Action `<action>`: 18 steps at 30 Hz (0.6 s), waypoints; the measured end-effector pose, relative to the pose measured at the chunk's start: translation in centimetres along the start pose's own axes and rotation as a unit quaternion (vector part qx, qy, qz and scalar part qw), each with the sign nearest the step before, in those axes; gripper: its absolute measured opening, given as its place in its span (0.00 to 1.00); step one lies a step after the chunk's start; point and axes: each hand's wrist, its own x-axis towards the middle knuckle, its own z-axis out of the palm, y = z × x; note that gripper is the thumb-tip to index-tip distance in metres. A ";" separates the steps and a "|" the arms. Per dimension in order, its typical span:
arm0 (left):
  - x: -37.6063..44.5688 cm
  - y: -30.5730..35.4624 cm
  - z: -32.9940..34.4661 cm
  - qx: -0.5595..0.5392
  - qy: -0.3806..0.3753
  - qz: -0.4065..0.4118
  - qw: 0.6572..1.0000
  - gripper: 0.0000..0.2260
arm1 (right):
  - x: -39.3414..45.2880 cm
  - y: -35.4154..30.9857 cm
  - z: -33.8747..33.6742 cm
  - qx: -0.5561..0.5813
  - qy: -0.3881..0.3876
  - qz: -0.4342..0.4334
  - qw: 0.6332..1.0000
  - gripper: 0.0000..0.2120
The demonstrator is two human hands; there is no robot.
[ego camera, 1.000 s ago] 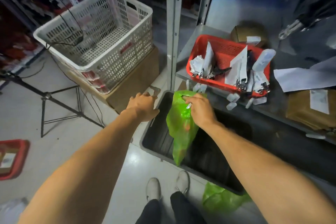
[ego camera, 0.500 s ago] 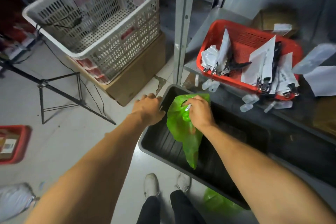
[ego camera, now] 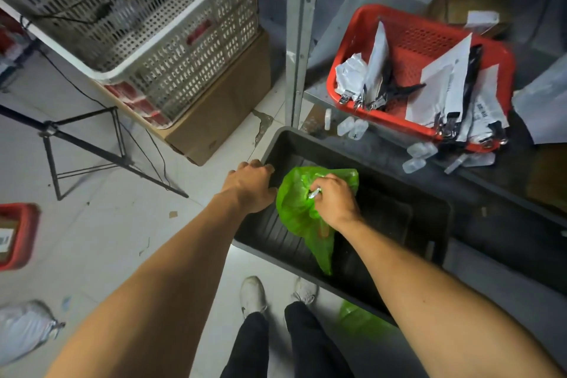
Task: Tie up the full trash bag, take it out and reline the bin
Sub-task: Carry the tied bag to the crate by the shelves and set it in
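Note:
A dark rectangular bin (ego camera: 435,212) stands on the floor under a metal shelf. A translucent green bag (ego camera: 299,215) hangs crumpled inside its left half, with the lower tip pointing towards me. My right hand (ego camera: 333,201) grips the bag's top edge above the bin. My left hand (ego camera: 251,184) rests on the bin's left rim, fingers curled over it. A second green bag (ego camera: 357,317) lies on the floor by the bin's near corner, mostly hidden.
A white perforated basket (ego camera: 147,18) sits on a cardboard box (ego camera: 214,113) at the back left. A red basket (ego camera: 423,70) of papers and clips is on the shelf, with small vials beside it. A black stand (ego camera: 86,144) and a shelf post (ego camera: 299,34) stand nearby. My feet (ego camera: 276,294) touch the bin's front.
The view has shifted lower and closer to the bin. My right hand has lowered the green bag a little into the bin. My left hand stays on the rim.

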 end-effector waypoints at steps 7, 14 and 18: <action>-0.5 0.7 -0.1 -0.008 -0.006 0.014 1.000 0.25 | -1.5 0.2 0.4 -0.009 -0.019 0.004 1.000 0.11; -0.4 1.0 -0.1 -0.002 -0.003 0.021 1.000 0.23 | -1.1 -0.8 -0.6 0.028 0.035 -0.017 0.999 0.12; -0.4 1.1 -0.1 0.000 0.004 0.028 1.000 0.24 | -0.8 -1.1 -0.6 0.026 0.010 -0.015 1.000 0.11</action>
